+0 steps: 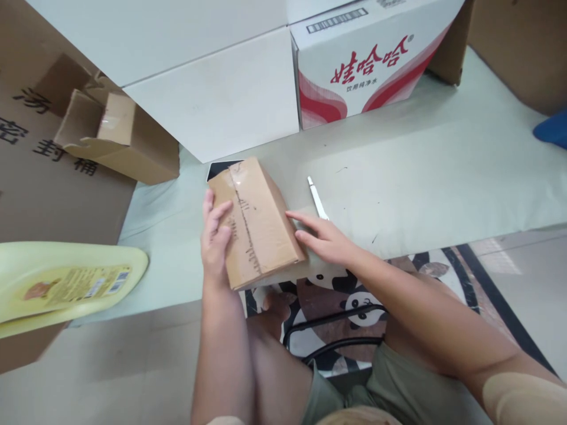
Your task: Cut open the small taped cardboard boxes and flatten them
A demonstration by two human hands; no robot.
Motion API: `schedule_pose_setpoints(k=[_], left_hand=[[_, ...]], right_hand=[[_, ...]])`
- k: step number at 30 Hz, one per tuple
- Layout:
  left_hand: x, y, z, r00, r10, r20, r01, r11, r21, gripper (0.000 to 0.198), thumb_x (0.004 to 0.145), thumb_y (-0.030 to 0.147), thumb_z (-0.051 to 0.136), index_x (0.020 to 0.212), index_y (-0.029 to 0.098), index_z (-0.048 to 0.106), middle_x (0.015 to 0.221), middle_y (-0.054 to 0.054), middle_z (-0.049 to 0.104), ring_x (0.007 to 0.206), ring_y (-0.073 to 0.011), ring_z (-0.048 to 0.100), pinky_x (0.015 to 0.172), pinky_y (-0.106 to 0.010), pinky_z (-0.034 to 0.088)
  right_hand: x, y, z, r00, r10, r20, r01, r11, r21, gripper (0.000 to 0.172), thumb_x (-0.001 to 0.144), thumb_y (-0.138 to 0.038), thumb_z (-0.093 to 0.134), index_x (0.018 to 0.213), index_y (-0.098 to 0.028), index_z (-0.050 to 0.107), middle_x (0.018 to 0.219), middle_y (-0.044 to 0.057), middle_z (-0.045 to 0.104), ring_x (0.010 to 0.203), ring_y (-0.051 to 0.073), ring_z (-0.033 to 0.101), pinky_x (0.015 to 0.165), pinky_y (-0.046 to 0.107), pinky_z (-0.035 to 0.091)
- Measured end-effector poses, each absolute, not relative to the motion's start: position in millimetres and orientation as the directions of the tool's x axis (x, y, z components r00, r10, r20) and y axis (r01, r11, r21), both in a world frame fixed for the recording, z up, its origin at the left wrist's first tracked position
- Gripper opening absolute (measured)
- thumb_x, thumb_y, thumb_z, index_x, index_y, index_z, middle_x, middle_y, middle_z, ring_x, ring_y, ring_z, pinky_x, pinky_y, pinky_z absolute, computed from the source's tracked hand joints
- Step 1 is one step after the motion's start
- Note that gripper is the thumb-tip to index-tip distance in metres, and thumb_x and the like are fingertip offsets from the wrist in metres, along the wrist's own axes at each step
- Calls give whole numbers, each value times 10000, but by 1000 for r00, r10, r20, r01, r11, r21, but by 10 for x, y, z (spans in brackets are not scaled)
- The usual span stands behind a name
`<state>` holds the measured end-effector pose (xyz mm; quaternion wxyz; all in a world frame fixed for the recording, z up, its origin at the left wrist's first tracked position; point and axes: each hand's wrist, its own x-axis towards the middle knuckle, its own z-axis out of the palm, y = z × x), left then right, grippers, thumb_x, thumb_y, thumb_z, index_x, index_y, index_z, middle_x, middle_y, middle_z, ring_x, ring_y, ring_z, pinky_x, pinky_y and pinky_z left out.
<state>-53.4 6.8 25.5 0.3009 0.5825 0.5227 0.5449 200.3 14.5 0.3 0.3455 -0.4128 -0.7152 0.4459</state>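
A small brown cardboard box, with tape along its top seam, is at the table's front edge, slightly tilted. My left hand grips its left side, the fingers bent over the edge and onto the top. On the opposite side, my right hand has its fingers stretched out, the fingertips at the box wall. Just beyond that hand lies a slim white pen-like tool, its near end close to the fingers. Behind the box, a dark flat device with a pale rim is partly covered.
A white carton with red lettering and a plain white box stand at the back of the cloth-covered table. An opened cardboard box is at left, near a yellow bottle. A blue object shows at right.
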Motion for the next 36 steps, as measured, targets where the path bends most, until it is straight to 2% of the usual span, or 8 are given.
schedule_pose_setpoints(k=[3,5,9,14,17,20,27,36], left_hand=[[-510,81,282,-126,932,339,264,-298,917,430,769,614,716,1047,286,720,1626,-26,359,1570,-333,213,1271,-530,249],[-482,92,284,-127,928,352,256,-312,915,405,785,600,701,1030,279,721,1596,-36,387,1559,-330,231,1267,-534,244],[-420,86,262,-127,928,350,247,-312,917,401,812,597,661,1039,269,706,1586,-43,375,1547,-328,234,1263,-530,235],[-311,55,229,-130,915,381,256,-341,905,408,856,616,593,1051,271,691,1556,-48,385,1531,-328,253,1260,-542,226],[-231,33,234,-104,916,388,257,-352,900,396,888,606,558,1068,279,691,1539,-53,399,1505,-329,299,1242,-561,262],[-142,4,255,-60,916,397,266,-369,890,386,921,575,517,1095,278,692,1530,-67,408,1483,-333,340,1218,-571,316],[62,-81,293,52,886,461,289,-455,842,326,964,477,463,1145,295,663,1513,-75,433,1446,-309,411,1185,-559,384],[107,-127,281,96,899,428,286,-437,853,345,978,474,412,1143,272,638,1531,-81,421,1446,-311,405,1204,-549,359]], right_hand=[[2070,240,13,-168,971,169,629,238,-740,316,913,-356,529,1119,-207,716,1131,147,698,1080,329,655,955,534,516],[2140,322,11,-67,992,109,789,120,-602,391,860,-340,596,1211,-188,675,1134,174,663,1027,351,647,884,526,516],[2262,460,22,-29,993,-118,831,-41,-554,584,797,-270,615,1372,-199,544,929,111,688,833,303,653,749,450,506],[2334,525,192,-63,993,-105,280,-83,-956,507,748,-265,494,1253,-245,536,637,-32,597,542,190,563,560,349,464],[2358,515,390,-88,996,34,-122,23,-992,378,733,-297,467,1103,-270,542,698,-25,636,587,180,630,592,364,523],[2357,465,595,-50,986,162,-197,149,-969,287,769,-357,576,1039,-286,512,713,-36,663,664,183,687,686,385,571],[2250,322,820,-1,981,192,-46,191,-980,306,920,-581,537,918,-283,468,544,-73,580,388,119,513,402,267,392],[2052,254,839,-73,923,378,459,367,-809,169,910,-353,555,924,-238,677,686,-12,667,582,146,597,595,306,489]])
